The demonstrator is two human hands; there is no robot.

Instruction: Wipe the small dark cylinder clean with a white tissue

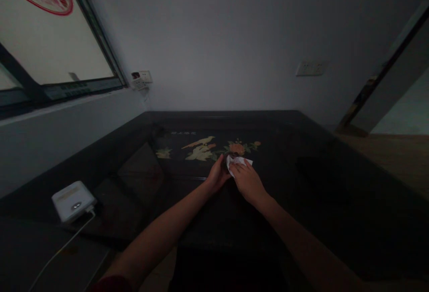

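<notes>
Both hands meet over the middle of a dark glossy table (214, 220). My left hand (217, 175) curls around the side of a small dark rounded object (230, 154); most of it is covered, so its kind cannot be made out. A crumpled white tissue (247, 162) is pinched under the fingers of my right hand (247, 180) and pressed against that object. The dim light hides the finer details of the fingers. Just beyond the hands, the tabletop carries a picture of a yellow bird (201, 142) and pink flowers (237, 149).
At the left, a white box-shaped device (73, 200) with a white cable (63, 247) rests on the dark surface. The table's far edge meets a pale wall (214, 41). Wall sockets (310, 68) sit at the right, with another socket and a plug (140, 82) near the window.
</notes>
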